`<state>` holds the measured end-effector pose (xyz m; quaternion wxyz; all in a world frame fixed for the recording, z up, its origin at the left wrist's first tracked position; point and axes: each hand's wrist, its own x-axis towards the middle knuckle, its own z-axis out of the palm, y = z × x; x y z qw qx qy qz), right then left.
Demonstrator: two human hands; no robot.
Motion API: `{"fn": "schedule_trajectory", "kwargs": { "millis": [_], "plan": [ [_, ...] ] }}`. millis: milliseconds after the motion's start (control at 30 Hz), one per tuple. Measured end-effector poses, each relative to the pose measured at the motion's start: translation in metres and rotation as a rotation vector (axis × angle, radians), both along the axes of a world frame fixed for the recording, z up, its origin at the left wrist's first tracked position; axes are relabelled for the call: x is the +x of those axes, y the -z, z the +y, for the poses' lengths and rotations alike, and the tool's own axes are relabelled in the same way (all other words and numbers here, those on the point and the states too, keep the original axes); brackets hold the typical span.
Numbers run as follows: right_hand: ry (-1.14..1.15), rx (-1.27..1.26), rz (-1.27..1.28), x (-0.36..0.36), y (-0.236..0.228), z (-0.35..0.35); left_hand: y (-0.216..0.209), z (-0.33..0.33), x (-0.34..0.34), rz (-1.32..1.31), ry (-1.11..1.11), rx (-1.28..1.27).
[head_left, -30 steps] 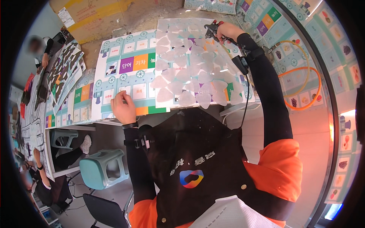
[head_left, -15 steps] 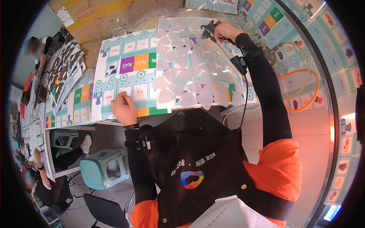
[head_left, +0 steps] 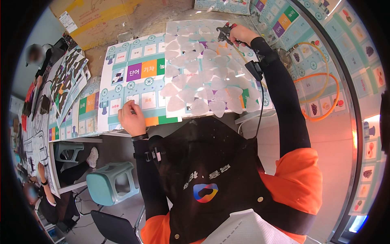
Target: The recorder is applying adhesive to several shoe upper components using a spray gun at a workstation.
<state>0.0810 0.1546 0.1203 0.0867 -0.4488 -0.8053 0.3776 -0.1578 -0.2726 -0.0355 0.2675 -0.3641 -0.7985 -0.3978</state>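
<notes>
My right hand (head_left: 242,35) grips a black spray gun (head_left: 224,33) with red parts, over the far right of a translucent sheet (head_left: 195,61). A thin yellowish tube runs back from the gun beside my forearm. Pale rounded shapes cover the translucent sheet, which lies on a printed sheet (head_left: 148,99) of teal, purple, orange and green blocks with train wheels. Near the front edge of that printed sheet, my left hand (head_left: 132,120) rests with its fingers curled together; nothing shows in them.
Cut sheets (head_left: 67,83) with dark shapes are stacked at the left. A cardboard box (head_left: 97,20) stands behind. An orange hose (head_left: 338,91) loops at the right. A teal stool (head_left: 109,185) and a black chair (head_left: 111,225) stand lower left. Other people work at the far left.
The translucent sheet has shifted slightly to the left. My right hand and the spray gun stay at its far right corner; my left hand is nearly still.
</notes>
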Motion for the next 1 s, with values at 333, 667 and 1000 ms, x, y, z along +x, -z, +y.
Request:
{"fn": "schedule_trajectory", "kwargs": {
  "millis": [333,667,1000],
  "plan": [
    [-0.016,-0.03,0.039,0.004,0.003,-0.01,0.002,-0.001,-0.001,0.012,0.004,0.002],
    [-0.075,-0.087,-0.05,0.013,-0.023,-0.044,0.002,0.0,-0.003,0.017,0.012,0.011],
    [-0.107,-0.017,-0.098,-0.001,-0.01,-0.056,0.004,-0.001,-0.004,0.026,0.024,0.0]
  ]
}}
